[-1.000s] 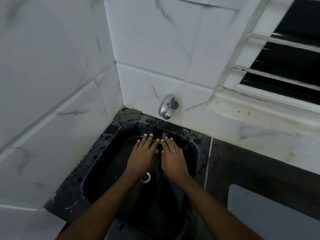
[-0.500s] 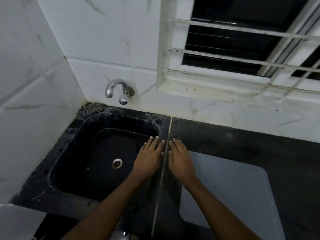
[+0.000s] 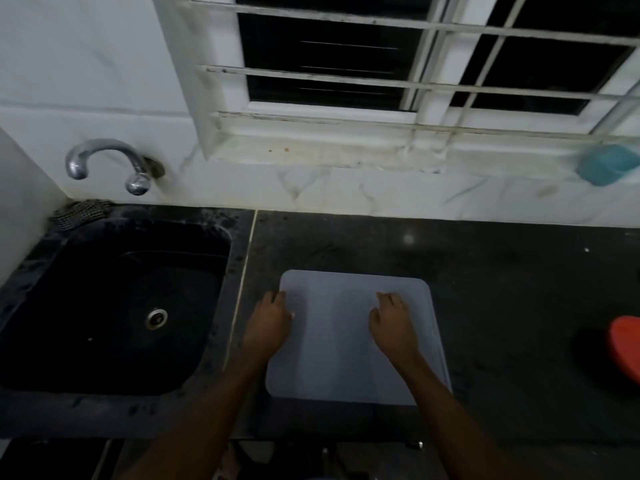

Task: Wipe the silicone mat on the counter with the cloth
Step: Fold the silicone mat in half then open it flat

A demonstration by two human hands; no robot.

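Grey silicone mat [image 3: 353, 341] unwiped; both hands empty, left hand [image 3: 268, 327] and right hand [image 3: 393, 323] curled loose on it. Checked cloth [image 3: 81, 212] untouched behind sink [image 3: 221, 306].

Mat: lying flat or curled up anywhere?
Flat. The mat lies spread on the counter; all visible corners sit down, none folded.

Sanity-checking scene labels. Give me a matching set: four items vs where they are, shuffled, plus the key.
Items:
1. silicone mat
2. checked cloth
3. blue-green object
4. red object

Places:
A. window ledge, far right
B. counter's right edge, cut off by the frame
C. under both hands
D. back-left corner of the sink rim, below the tap

Pairs: 1-C, 2-D, 3-A, 4-B
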